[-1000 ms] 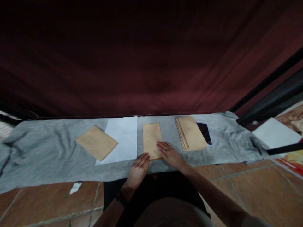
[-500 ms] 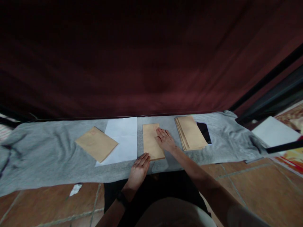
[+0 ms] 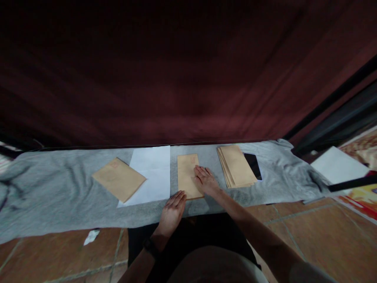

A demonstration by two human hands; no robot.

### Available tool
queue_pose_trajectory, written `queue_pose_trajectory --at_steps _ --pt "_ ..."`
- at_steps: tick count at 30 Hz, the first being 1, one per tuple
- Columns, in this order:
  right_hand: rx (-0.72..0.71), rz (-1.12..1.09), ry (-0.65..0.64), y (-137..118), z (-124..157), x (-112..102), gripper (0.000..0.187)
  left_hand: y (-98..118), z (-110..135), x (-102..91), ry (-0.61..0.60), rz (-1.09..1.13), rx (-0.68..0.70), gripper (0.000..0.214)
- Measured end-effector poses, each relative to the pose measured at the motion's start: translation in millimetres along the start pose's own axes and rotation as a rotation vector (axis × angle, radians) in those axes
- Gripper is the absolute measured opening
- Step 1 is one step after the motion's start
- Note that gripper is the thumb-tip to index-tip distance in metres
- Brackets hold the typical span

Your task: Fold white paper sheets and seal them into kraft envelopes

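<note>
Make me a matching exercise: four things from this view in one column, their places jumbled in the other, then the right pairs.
Things
1. Left hand
2. Right hand
3. White paper
4. Phone

Places
A. Just right of the envelope stack
B. Partly covered by the slanted envelope
C. At the near left corner of the middle envelope
D. Laid over the right side of the middle envelope

Pairs: 1-C, 2-D, 3-B, 4-A

Dim light fades the broad dark-red fabric sheet [image 3: 188,78] to near-black above; outer edges look stretched and soft.
</note>
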State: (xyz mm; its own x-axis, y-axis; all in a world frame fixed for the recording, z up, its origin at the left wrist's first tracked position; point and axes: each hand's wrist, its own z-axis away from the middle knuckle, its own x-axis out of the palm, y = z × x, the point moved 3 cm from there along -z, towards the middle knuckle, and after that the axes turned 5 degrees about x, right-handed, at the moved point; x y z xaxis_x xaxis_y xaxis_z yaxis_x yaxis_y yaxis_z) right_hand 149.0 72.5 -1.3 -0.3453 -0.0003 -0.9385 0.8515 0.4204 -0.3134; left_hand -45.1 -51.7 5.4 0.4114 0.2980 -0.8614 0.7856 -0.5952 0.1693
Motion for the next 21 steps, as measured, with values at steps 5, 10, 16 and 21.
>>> queue_pose_trajectory --at_steps 5,10,16,21 --pt "-0.031 -0.02 -0.014 -7 16 -2 0.049 1 -1 0.4 0.004 -0.026 0.01 0.032" --pt "-0.085 -0.039 -0.036 -14 33 -5 0.049 1 -2 -1.2 -0.013 -0.013 -0.016 0.033" --pt "-0.178 -0.089 -0.036 -22 58 -15 0.049 -1 -2 0.4 -0.042 0.038 -0.047 0.036" --pt "-0.237 -0.099 -0.059 -28 77 -18 0.056 0 -1 3.0 -0.04 0.013 -0.067 0.037"
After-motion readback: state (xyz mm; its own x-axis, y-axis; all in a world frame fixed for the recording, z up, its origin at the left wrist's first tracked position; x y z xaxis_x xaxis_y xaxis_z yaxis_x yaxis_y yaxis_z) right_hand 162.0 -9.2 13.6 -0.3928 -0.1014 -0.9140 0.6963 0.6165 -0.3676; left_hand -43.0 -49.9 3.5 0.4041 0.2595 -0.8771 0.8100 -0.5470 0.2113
